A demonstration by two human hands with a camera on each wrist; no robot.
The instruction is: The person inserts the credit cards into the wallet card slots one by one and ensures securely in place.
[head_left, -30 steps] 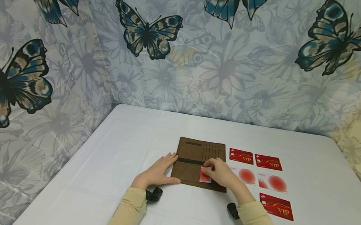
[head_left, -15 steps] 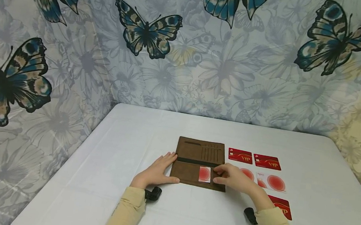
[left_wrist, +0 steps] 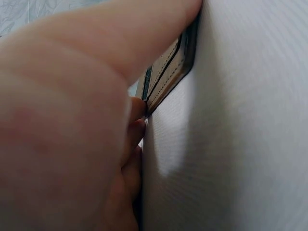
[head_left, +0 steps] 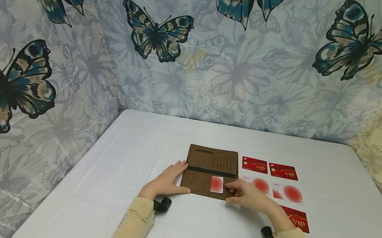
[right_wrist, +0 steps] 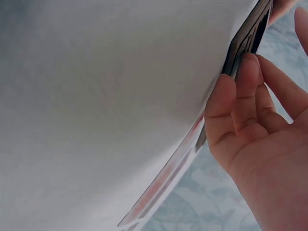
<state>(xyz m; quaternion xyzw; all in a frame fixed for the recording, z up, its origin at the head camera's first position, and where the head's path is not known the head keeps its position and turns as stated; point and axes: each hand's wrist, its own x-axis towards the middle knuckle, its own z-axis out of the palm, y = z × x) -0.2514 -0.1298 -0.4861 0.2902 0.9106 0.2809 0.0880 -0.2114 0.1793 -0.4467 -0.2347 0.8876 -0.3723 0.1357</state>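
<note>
A brown wallet (head_left: 204, 160) lies unfolded flat on the white table, its upper half showing several card slots. On its lower half a white card piece with a red circle (head_left: 217, 184) shows. My left hand (head_left: 166, 181) rests at the wallet's left edge, fingers straight and spread, thumb along the bottom edge. At the lower right edge, my right hand (head_left: 247, 196) pinches the wallet (right_wrist: 235, 57) between thumb and index finger; that corner is hidden by the hand. In the left wrist view, the wallet's stitched edge (left_wrist: 166, 79) appears beyond the thumb.
Right of the wallet lie red VIP cards (head_left: 255, 165), (head_left: 283, 171), with another red card (head_left: 297, 220) partly behind the right forearm. Between them are white cards with red circles (head_left: 288, 193), (head_left: 260, 184). A butterfly-patterned backdrop (head_left: 149, 83) stands behind the table (head_left: 147, 129).
My right hand has let go of the card with the red circle, which stays in the wallet. It has moved right and slightly down to the wallet's right edge. The left hand stays put.
</note>
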